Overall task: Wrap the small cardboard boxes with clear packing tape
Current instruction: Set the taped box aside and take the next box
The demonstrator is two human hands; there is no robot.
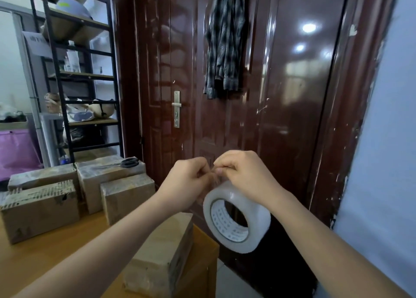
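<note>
1. The tape roll [236,216] hung in the air in front of the door [281,95], out past the table [67,252] edge, below both raised hands.
2. The left hand [188,180] had its fingers curled in, thumb and forefinger pinched at the loose tape end just above the roll.
3. The right hand [244,174] was likewise curled, its fingertips meeting the left ones on that same tape end; the roll seemed to dangle from this shared pinch.
4. My reading: the person was freeing or straightening the tape's end, so no tape was going onto a box at this moment.
5. The nearest box [162,252] lay on the table under the left forearm; its near side showed a faint sheen, but whether it was already taped could not be told.
6. Four more boxes [40,207] were bunched at the table's left, touching one another. Several had a glossy, wrinkled look that suggested tape already on them, though not surely.
7. Scissors [126,162] rested on the rear box, unused.
8. Judged so, part of the pile looked finished, and at least the nearest box likely remained.
</note>
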